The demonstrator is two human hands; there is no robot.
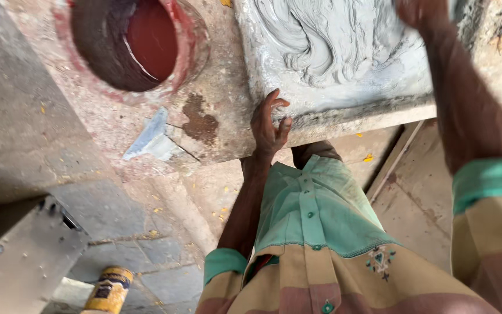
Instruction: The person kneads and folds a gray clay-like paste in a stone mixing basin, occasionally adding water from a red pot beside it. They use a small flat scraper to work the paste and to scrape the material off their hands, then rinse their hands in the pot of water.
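Grey wet mortar (335,43) was spread in a slab mould (274,87) at upper centre of the counter (111,122). The left hand (268,125) rested on its edge, fingers apart; the right hand (419,11) was cropped, fingers untellable.

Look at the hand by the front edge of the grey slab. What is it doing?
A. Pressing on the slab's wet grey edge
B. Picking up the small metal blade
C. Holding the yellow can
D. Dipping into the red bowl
A: the left hand rests with spread fingers on the front edge of the wet grey slab, away from the red bowl, blade and yellow can.
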